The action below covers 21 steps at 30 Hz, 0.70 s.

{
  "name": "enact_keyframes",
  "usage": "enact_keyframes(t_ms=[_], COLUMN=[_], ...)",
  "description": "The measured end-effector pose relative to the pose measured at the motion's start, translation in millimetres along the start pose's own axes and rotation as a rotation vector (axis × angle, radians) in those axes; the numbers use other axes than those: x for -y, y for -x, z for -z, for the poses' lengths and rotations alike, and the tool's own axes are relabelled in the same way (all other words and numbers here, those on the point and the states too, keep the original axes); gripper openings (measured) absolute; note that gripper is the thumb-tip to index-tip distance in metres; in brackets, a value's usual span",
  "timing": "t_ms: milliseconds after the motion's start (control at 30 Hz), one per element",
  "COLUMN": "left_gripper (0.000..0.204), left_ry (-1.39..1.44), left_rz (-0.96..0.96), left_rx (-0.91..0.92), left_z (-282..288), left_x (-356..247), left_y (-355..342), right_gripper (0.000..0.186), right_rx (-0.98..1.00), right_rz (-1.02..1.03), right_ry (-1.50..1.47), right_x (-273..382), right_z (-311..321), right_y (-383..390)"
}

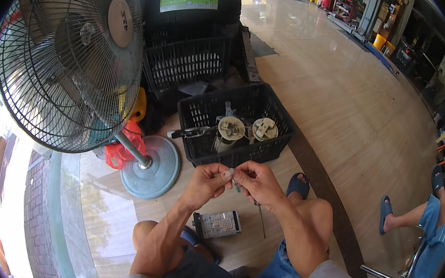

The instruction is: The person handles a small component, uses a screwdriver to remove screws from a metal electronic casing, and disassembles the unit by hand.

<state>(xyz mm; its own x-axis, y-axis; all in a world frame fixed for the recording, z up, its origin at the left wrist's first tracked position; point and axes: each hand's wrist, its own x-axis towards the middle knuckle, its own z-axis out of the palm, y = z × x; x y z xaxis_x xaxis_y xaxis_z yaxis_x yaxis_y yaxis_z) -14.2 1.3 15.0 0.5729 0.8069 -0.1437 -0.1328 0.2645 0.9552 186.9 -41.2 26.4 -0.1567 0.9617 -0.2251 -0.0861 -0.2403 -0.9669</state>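
Observation:
My left hand [212, 181] and my right hand [253, 183] meet at the centre, thumbs and fingers pinched around a small whitish and green piece [236, 185], partly hidden by the fingertips. A thin metal rod [261, 220] shows below my right hand; I cannot tell whether it is held or lies on the floor. On the floor between my legs is a rectangular electronic unit [220, 223] with a dark end. Just beyond my hands, a black plastic crate [189, 145] holds two round pale assemblies [231, 128] [265, 129] and some metal parts.
A large standing fan [68, 57] with a round base [164, 171] is at left, beside red plastic bags [117, 155]. Behind the crate are stacked black crates [181, 64]. Another person's bare legs and sandals [415, 216] are at right, by a metal chair [390, 276]. Shelving [385, 31] lines the back right.

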Motion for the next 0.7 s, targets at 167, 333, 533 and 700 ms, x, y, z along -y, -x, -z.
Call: enact_keyframes(t_ms=[167,333,533,700], left_gripper=[0.024,0.023,0.022,0.021], left_ry=[-0.156,0.100,0.327,0.349], left_rz=[-0.025,0.058,0.135,0.106], left_rx=[-0.044,-0.102,-0.276,-0.333], left_z=[-5,-3,4,7], left_x=[-3,1,16,18], left_y=[2,-3,-14,-17], right_gripper=[0.029,0.029,0.060,0.072], right_rx=[-0.084,-0.212,-0.323,-0.417], right_rz=[0.052,0.126,0.091,0.194], right_ry=[0.158,0.186,-0.244,-0.207], right_x=[-7,-6,0,3], right_z=[-6,-8,19,34], right_y=[-2,-4,-7,-8])
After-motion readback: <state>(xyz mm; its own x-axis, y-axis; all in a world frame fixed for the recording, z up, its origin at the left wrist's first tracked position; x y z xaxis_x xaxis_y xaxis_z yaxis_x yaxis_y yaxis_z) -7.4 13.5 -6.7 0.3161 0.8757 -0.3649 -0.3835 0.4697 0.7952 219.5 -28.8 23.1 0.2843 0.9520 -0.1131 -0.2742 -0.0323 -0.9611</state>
